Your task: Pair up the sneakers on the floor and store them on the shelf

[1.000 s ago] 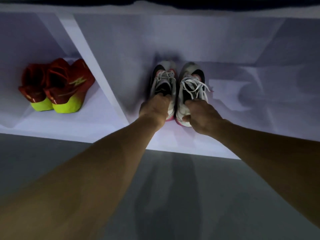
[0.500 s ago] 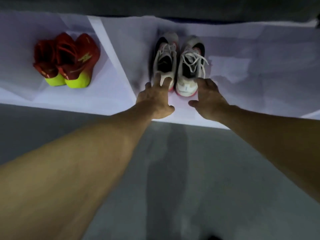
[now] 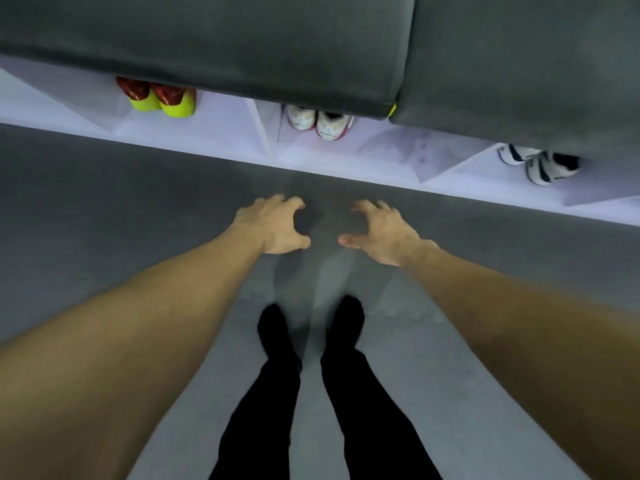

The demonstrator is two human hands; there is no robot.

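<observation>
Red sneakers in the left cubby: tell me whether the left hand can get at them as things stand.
Probably yes. The left hand holds nothing, and bare floor lies between it and the red sneakers. Their heels face the open shelf front. Only the dark cushion overhangs them, so the hand must go in low.

Matt grey floor (image 3: 104,202), smooth white shelf (image 3: 225,133), glossy red sneakers (image 3: 157,97).

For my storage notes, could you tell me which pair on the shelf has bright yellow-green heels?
The red pair in the leftmost compartment; the middle pair is white with pink trim, the right pair white and dark.
</observation>
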